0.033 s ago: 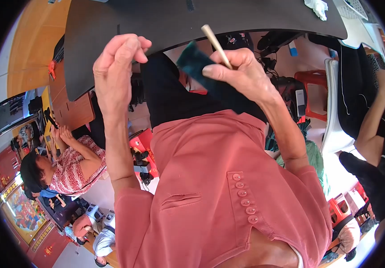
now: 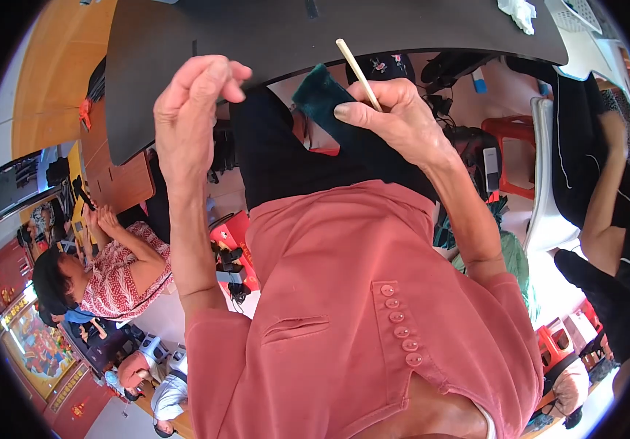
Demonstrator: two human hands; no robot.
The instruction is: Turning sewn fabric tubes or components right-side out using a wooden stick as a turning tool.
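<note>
A slim, pale, round stick (image 2: pixel 355 67) and a dark green strip of plush-looking cloth (image 2: pixel 321 94) were held in the right hand (image 2: pixel 404 121).

The stick was gripped between the right thumb and fingers, tilted to the upper left, its tip seen against the dark, smooth-topped table (image 2: pixel 271 36); the green strip was pinched under the thumb, to the left of the stick, its lower end lost against the black cloth trousers (image 2: pixel 274 172). The left hand (image 2: pixel 194 110), well apart from the right, was held up near the table's edge with its fingers curled toward the thumb; whether anything was gripped there could not be told. A crumpled white tissue (image 2: pixel 519 14) was seen on the table's far right, and a red plastic stool (image 2: pixel 508 139) beyond the right forearm.
</note>
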